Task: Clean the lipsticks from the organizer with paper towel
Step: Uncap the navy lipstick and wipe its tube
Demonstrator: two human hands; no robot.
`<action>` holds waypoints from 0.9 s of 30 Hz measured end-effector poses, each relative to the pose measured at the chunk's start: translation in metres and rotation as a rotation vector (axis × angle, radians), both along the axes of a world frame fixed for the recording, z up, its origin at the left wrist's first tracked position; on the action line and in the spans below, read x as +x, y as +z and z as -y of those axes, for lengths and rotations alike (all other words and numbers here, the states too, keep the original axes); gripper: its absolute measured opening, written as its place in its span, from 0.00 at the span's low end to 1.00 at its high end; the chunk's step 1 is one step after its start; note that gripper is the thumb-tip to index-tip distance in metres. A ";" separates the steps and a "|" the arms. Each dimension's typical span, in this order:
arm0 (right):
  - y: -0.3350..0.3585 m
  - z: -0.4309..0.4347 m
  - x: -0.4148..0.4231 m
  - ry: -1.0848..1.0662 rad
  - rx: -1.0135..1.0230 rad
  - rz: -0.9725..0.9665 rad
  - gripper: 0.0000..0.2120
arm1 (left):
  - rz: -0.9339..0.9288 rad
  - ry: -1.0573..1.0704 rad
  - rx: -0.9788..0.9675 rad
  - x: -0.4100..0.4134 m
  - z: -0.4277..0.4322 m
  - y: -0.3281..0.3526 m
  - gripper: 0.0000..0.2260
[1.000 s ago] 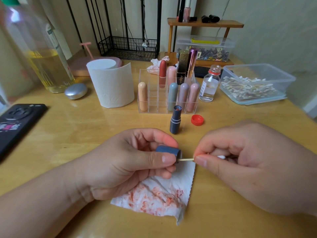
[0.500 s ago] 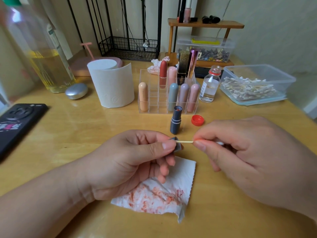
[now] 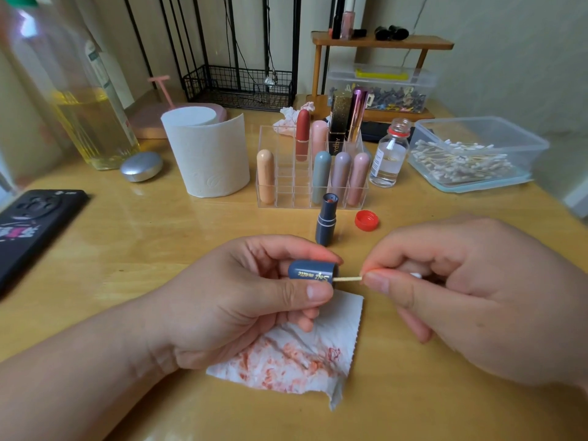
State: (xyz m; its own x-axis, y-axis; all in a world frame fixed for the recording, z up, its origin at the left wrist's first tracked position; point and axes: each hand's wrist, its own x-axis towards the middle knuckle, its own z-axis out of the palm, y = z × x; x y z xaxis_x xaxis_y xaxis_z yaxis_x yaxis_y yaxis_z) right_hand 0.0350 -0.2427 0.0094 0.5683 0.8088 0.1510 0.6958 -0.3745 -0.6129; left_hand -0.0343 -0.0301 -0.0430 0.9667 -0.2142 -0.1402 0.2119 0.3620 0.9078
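We note the left hand clamped on the blue lipstick cap, held sideways with its open mouth toward 3 o'clock. The right hand is pinched shut on a cotton swab, its stick running into the cap's mouth.

Change: half a second back the cap was tipped end-on toward us and the swab only met its rim; now the cap is rolled flat, gold lettering up, and the stick is buried deeper. We read this as another pass swabbing the cap's inside.

The blue lipstick base stands uncapped at 12 o'clock from the hands, just in front of the clear organizer. Six capped lipsticks remain in their slots. The stained paper towel lies under the left hand at 6 o'clock, unused this instant. A red bottle cap sits just beside the base at 3 o'clock.

Our judgement: the task is early, with one lipstick in hand and the others likely untouched.
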 end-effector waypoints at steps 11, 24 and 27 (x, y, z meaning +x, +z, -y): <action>-0.004 -0.004 -0.003 -0.136 -0.159 0.127 0.14 | -0.016 0.015 -0.016 0.001 -0.001 0.000 0.14; -0.004 -0.005 -0.004 -0.099 -0.030 -0.026 0.12 | 0.006 0.007 0.022 0.000 0.001 0.001 0.13; -0.002 -0.007 -0.005 -0.153 -0.098 0.123 0.12 | 0.002 0.011 0.010 0.000 0.000 0.000 0.13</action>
State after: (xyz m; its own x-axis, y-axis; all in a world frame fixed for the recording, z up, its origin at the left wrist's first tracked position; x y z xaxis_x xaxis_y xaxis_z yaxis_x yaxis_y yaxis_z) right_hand 0.0295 -0.2357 0.0071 0.6679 0.7287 0.1513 0.6934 -0.5354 -0.4823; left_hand -0.0340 -0.0299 -0.0430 0.9693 -0.2018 -0.1402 0.2058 0.3556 0.9117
